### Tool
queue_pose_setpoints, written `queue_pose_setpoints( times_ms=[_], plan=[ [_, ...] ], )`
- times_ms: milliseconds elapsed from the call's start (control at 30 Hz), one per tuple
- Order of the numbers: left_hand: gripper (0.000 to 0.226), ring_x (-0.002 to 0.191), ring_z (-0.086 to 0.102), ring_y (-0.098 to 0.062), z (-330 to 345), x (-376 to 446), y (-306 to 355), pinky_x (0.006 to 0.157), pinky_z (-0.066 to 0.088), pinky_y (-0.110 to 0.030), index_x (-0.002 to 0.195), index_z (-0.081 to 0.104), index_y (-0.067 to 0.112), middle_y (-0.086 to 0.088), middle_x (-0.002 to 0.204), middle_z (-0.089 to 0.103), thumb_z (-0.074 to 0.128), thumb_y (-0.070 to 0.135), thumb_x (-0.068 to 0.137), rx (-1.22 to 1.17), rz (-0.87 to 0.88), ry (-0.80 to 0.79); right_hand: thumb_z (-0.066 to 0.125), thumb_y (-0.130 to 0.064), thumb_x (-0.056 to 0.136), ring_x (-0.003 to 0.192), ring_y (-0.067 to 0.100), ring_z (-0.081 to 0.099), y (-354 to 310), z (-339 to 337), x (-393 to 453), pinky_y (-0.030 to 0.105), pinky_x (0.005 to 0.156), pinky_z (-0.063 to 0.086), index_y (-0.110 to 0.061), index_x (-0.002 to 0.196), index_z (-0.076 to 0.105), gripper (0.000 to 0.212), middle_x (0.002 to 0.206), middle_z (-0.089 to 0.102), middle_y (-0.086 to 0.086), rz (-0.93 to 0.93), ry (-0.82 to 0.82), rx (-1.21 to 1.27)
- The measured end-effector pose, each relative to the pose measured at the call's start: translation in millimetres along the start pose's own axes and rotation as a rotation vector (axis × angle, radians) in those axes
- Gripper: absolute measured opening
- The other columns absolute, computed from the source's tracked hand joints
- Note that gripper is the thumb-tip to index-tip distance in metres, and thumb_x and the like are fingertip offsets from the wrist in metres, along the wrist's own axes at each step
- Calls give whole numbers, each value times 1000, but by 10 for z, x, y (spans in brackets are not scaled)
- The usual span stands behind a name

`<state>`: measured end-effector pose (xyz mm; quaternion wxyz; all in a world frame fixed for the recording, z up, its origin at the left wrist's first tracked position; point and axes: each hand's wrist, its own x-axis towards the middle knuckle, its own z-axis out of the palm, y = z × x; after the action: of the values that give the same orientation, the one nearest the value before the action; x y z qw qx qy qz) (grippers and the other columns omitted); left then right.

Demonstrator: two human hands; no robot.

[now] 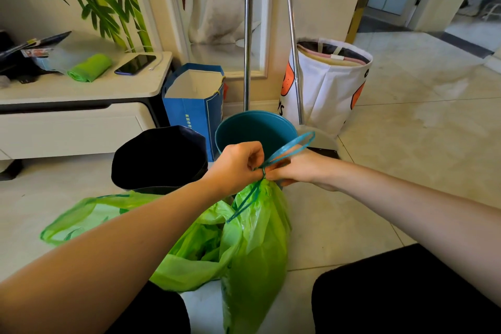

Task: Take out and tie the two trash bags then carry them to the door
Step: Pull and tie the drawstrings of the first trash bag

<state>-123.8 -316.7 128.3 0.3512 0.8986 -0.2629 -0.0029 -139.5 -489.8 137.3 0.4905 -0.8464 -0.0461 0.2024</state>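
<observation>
Head view, from the left: a white low cabinet (pixel 81 95) stands against the wall, and on its top lie a roll of green bags (pixel 90 67) near the middle and a dark phone (pixel 135 64) toward the right edge. On the floor just right of the cabinet's right end stands a blue paper bag (pixel 193 106), open at the top. In front of it sits a black bin (pixel 160 157), and just to its right a teal bin (pixel 254 130), both on the tiled floor (pixel 406 144). Two metal poles (pixel 248 35) rise behind the teal bin, and further right a white fabric basket (pixel 329 84) with orange patches stands by the wall.

Lower down, an open green trash bag (pixel 89 217) lies slumped on the floor in front of the black bin, its mouth wide. Touching it on the right is the second green trash bag (pixel 257 238), gathered at the neck and hanging upright from the hands, in front of the teal bin. The left hand (pixel 235 165) has its fingers curled, pinching the blue drawstring (pixel 287 150) at the gathered neck. The right hand (pixel 298 168) meets it from the right, fingertips also pinching the drawstring at the same spot, with the string's loops sticking up and to the right above its knuckles. Another strand of the drawstring runs down the bag's side.
</observation>
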Motion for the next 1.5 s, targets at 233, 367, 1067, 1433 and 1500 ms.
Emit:
queue_pose_setpoints(
  times_ms=[233, 367, 1067, 1433, 1500],
  plan=[
    [32, 70, 62, -15, -25, 15, -52, 66, 50, -23, 66, 50, 25, 5, 70, 62, 74, 5, 74, -13, 1, 55, 65, -18, 87, 77, 15, 61, 15, -18, 12, 33, 80, 55, -20, 87, 64, 3, 80, 64, 1, 74, 25, 62],
    [24, 65, 58, -9, -8, 24, -85, 61, 45, -14, 69, 55, 18, 5, 68, 62, 77, 7, 74, -33, -7, 51, 64, -17, 88, 75, 12, 58, 19, 12, -2, 27, 73, 54, -22, 97, 63, 10, 80, 61, -2, 95, -16, 94],
    [10, 72, 68, -18, -59, 45, -84, 67, 57, -26, 80, 71, 4, -8, 80, 73, 79, 9, 75, -248, -49, -13, 48, -16, 87, 60, 15, 42, -85, -18, 46, 25, 56, 39, -16, 68, 53, 19, 67, 47, 2, 214, 136, 258],
    [7, 71, 67, -10, -108, 27, -50, 66, 56, -20, 81, 73, 4, -3, 78, 72, 77, 8, 77, -309, -87, -46, 65, -27, 85, 72, 18, 58, -101, -102, 16, 26, 63, 45, -13, 87, 64, 15, 82, 63, 8, 199, 79, 238],
    [7, 69, 66, -8, -108, 31, -33, 65, 55, -18, 82, 73, 4, 0, 77, 71, 76, 9, 78, -305, -91, -54, 67, -21, 83, 71, 19, 61, -111, -115, 12, 31, 71, 47, -12, 85, 65, 10, 83, 65, 10, 167, 108, 286]
  ],
)
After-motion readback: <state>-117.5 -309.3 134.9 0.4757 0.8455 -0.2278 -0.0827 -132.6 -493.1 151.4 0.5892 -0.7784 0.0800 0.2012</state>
